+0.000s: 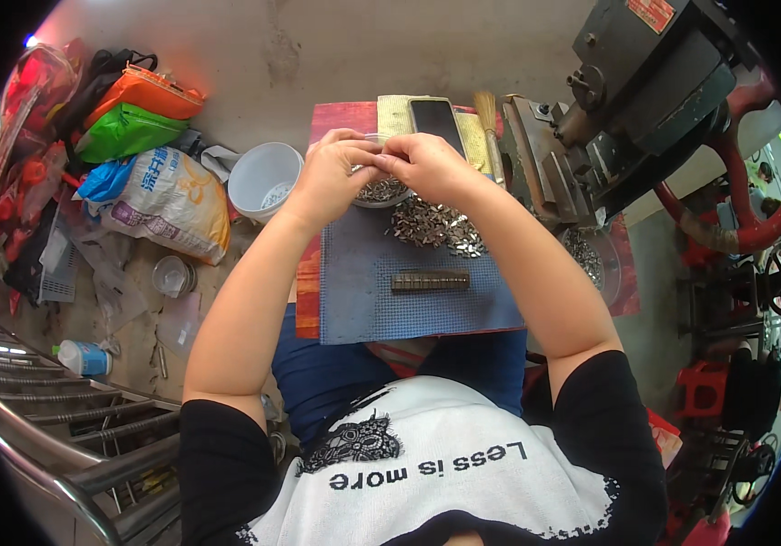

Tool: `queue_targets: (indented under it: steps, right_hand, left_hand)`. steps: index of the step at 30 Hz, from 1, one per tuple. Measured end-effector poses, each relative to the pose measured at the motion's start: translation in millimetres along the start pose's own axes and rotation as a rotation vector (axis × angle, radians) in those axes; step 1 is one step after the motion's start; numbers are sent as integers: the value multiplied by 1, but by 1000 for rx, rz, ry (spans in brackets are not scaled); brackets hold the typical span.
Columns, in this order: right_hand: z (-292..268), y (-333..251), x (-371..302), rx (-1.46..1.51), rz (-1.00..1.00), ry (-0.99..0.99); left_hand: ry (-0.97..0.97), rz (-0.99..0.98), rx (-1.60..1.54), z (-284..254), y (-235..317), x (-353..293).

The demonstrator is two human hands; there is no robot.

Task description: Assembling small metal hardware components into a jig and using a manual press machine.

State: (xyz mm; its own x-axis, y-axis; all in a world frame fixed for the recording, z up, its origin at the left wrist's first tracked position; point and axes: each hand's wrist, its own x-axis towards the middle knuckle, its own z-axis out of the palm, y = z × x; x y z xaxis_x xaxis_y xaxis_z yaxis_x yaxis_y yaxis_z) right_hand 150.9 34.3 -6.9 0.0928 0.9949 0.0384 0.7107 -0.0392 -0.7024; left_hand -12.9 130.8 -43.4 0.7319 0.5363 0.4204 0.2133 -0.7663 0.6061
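On our lap we have a blue board (pixel 363 309). On it lie a row of small metal pieces (pixel 430 281), a loose heap of the same pieces (pixel 436 225) and a clear dish (pixel 381 192). A phone (pixel 436 120) and a brush (pixel 489 127) lie on yellow cloth (pixel 393 114) beyond.

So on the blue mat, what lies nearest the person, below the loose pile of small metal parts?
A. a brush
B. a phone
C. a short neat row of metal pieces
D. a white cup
C: a short neat row of metal pieces lies alone on the blue mat, nearer the person than the loose pile; the phone and brush lie beyond the hands, and the white cup stands off the mat.
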Motion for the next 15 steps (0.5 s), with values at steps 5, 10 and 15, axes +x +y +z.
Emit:
queue_targets:
  steps: [5,10,15]
  right_hand:
    - [5,0,4,-78,-175,100]
    - [-4,-2,9,-33,-95,35]
    - [-4,9,18,203,99,20]
  left_hand:
    - [-44,-64,-149,-4,7,-2]
    - [-54,-123,-216,-6,0,0]
    - [9,-123,-213,-5,3,1]
